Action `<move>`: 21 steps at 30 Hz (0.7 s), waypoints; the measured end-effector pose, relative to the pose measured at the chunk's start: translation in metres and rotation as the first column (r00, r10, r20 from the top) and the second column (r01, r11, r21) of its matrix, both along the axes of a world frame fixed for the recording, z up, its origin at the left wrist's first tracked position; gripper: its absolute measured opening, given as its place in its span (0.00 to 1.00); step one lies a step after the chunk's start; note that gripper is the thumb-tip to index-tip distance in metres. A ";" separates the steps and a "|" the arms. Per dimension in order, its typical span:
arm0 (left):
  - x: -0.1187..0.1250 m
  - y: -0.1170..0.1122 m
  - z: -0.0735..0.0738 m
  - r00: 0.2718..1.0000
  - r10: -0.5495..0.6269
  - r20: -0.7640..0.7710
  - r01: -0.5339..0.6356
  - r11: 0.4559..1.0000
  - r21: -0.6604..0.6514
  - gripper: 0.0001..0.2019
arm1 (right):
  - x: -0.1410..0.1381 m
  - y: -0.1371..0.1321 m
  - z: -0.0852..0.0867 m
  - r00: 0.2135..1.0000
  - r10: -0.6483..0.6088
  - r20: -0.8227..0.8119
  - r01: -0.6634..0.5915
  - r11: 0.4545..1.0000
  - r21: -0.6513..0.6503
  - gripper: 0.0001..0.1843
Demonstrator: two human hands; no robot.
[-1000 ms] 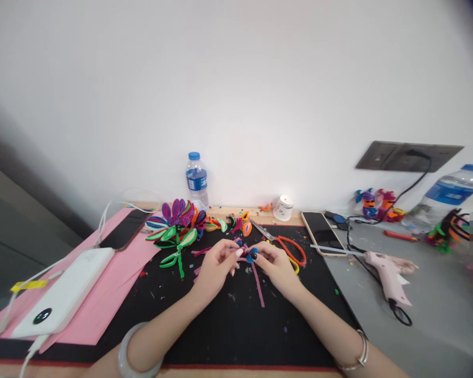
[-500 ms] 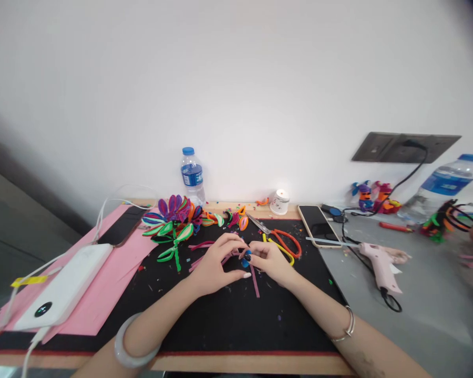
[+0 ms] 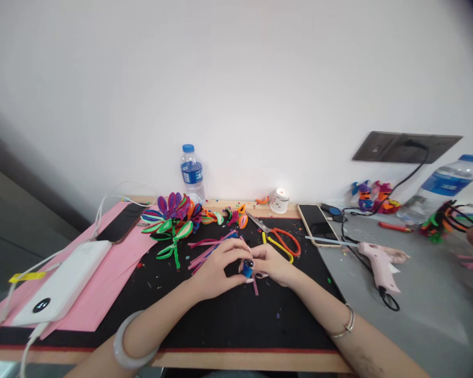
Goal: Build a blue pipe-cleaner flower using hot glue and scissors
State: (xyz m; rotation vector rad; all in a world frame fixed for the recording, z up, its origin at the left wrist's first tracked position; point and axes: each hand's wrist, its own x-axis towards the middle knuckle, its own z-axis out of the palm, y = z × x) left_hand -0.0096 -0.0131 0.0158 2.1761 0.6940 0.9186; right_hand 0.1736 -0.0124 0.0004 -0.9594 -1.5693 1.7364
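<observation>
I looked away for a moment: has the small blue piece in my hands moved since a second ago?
Yes. Judged against the scissors, the small blue piece has shifted toward you, lower in the picture.

A small blue piece (image 3: 247,270) with a glossy black top sits upright at the fingertips of the right hand (image 3: 274,266), the left hand's (image 3: 216,269) fingers and thumb curving around it. Just below, a thin, straight pink strip (image 3: 256,287) pokes out over the black mat (image 3: 228,323), its upper part hidden; whether it is held is unclear.
</observation>
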 end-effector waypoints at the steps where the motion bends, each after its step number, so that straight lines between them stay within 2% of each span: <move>1: 0.000 -0.001 0.000 1.000 0.001 0.001 -0.001 1.000 0.003 0.13 | 0.000 0.000 0.000 1.000 0.000 -0.004 0.000 1.000 0.001 0.18; 8: 0.000 -0.002 -0.003 1.000 0.029 0.005 -0.029 0.999 0.042 0.12 | -0.003 -0.002 0.001 1.000 -0.031 0.001 0.031 0.999 0.010 0.18; 14: 0.001 -0.002 -0.003 0.998 0.063 0.028 -0.064 0.998 0.011 0.13 | -0.005 -0.002 -0.001 0.999 -0.029 -0.018 0.030 0.999 0.040 0.21; 21: 0.001 -0.002 -0.002 0.995 0.095 0.030 -0.096 0.995 0.021 0.13 | -0.003 0.000 -0.006 0.995 -0.030 -0.096 0.024 0.998 -0.059 0.22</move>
